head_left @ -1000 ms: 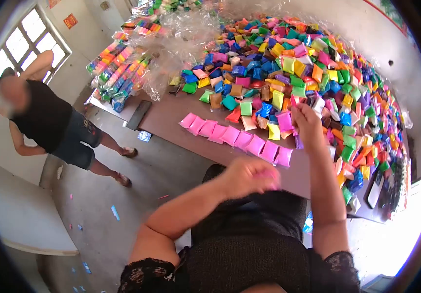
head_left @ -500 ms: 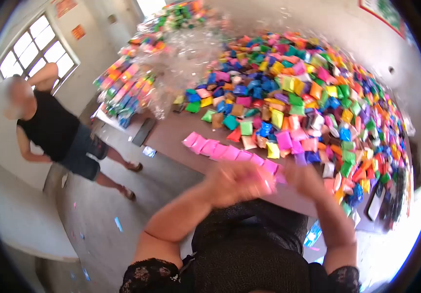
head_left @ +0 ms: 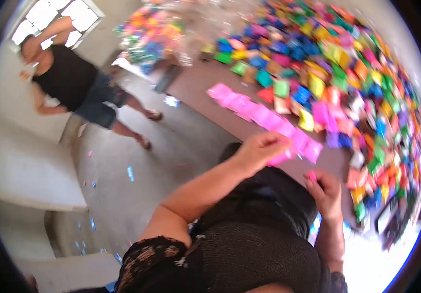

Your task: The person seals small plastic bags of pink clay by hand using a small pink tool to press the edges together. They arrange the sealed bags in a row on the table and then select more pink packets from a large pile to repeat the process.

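A row of pink packets [head_left: 259, 115] lies along the near side of the brown table [head_left: 198, 95], edge against edge. Over the row's near end, my left hand [head_left: 261, 152] is closed in a pinch on a pink packet [head_left: 281, 158], which is partly hidden under the fingers. My right hand [head_left: 326, 193] is apart from it, lower and to the right, with fingers curled. A small pink piece [head_left: 312, 176] shows at its thumb and fingertips; its exact form is too small to tell.
A big heap of small colourful packets [head_left: 318, 63] covers the table's far and right parts. Clear plastic wrapping and more packets [head_left: 151, 34] are at the back left. A dark flat object [head_left: 167, 78] lies at the table edge. Another person [head_left: 68, 78] stands on the left.
My hands have moved apart, the right one lower and to the right. The view has shifted, so the table sits further right. The other person's raised arm has come down to the face.
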A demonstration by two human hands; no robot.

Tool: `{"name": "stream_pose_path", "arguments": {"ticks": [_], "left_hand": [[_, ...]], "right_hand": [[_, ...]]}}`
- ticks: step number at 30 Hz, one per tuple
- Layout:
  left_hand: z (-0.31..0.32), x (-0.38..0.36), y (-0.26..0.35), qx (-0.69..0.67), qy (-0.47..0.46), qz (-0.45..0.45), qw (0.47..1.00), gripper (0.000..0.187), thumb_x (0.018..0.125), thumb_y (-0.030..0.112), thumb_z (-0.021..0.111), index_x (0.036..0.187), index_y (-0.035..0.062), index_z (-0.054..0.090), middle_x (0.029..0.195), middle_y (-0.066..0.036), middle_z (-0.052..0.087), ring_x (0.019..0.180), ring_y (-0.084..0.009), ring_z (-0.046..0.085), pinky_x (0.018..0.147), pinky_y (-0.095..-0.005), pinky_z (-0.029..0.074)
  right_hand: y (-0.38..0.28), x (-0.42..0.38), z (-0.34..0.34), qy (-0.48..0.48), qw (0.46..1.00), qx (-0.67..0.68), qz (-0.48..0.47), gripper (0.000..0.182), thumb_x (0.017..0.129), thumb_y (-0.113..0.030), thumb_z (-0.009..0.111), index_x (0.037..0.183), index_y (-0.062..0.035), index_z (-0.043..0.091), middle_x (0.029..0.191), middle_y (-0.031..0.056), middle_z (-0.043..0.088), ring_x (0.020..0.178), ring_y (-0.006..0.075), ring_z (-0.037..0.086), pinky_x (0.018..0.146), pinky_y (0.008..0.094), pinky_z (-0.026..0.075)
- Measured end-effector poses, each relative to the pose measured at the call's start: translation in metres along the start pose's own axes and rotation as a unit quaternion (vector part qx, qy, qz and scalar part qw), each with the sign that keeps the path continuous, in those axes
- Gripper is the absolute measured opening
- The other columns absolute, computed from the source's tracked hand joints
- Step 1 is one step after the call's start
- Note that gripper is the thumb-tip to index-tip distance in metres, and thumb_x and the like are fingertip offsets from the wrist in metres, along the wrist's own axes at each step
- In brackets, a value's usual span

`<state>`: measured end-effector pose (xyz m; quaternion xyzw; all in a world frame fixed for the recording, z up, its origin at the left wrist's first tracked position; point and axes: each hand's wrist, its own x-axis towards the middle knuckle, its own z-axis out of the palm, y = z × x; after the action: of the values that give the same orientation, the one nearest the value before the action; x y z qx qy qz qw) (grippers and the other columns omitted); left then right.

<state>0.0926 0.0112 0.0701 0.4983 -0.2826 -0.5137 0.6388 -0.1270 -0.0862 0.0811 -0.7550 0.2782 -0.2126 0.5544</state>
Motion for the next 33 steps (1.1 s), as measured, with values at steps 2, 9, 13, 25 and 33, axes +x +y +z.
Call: {"name": "stream_pose_path", "arguments": {"ticks": [2,9,13,25,33], "left_hand": [[0.010,-0.006,0.000,0.017,0.001,0.000,1.000,0.023,0.095,0.019,0.063,0.109,0.0008,0.066,0.087,0.002,0.062,0.074,-0.0020,0.053,0.063,-0.0204,0.046],[0.038,-0.009,-0.030,-0.007,-0.020,0.009,1.000,0.024,0.094,0.015,0.065,0.114,0.0011,0.064,0.096,-0.001,0.064,0.080,-0.0048,0.058,0.069,-0.0214,0.049],[0.047,-0.013,-0.028,0.000,-0.021,0.023,1.000,0.023,0.094,0.015,0.065,0.113,0.0019,0.064,0.096,-0.001,0.064,0.083,-0.0059,0.059,0.067,-0.0223,0.053],[0.042,-0.024,-0.037,0.027,-0.026,0.018,0.999,0.022,0.094,0.016,0.065,0.110,0.0008,0.064,0.095,-0.003,0.066,0.081,-0.0071,0.062,0.065,-0.0229,0.055],[0.042,-0.026,-0.035,0.001,0.001,-0.005,1.000,0.022,0.094,0.017,0.065,0.110,0.0014,0.064,0.096,-0.005,0.068,0.079,-0.0088,0.064,0.061,-0.0230,0.055]], "right_hand": [[-0.003,-0.003,-0.009,0.039,0.999,-0.022,-0.001,0.012,0.085,-0.010,0.072,0.093,-0.0011,0.069,0.078,0.0043,0.065,0.075,0.0102,0.059,0.067,0.0262,0.047],[-0.009,-0.003,0.001,0.158,0.986,-0.003,-0.044,0.010,0.087,-0.007,0.067,0.097,-0.0027,0.067,0.082,0.0084,0.065,0.075,0.0188,0.063,0.069,0.0305,0.049],[-0.003,-0.010,-0.007,0.120,0.981,-0.118,-0.097,0.012,0.085,-0.005,0.067,0.097,-0.0028,0.067,0.084,0.0138,0.065,0.077,0.0292,0.065,0.071,0.0341,0.051],[0.015,-0.022,-0.007,0.141,0.989,0.007,-0.050,0.015,0.085,-0.004,0.069,0.100,-0.0003,0.071,0.084,0.0083,0.069,0.075,0.0118,0.064,0.067,0.0257,0.049],[0.030,-0.033,-0.007,0.102,0.990,0.069,-0.074,0.015,0.084,-0.003,0.070,0.099,0.0003,0.072,0.084,0.0071,0.070,0.077,0.0121,0.065,0.069,0.0261,0.050]]}}
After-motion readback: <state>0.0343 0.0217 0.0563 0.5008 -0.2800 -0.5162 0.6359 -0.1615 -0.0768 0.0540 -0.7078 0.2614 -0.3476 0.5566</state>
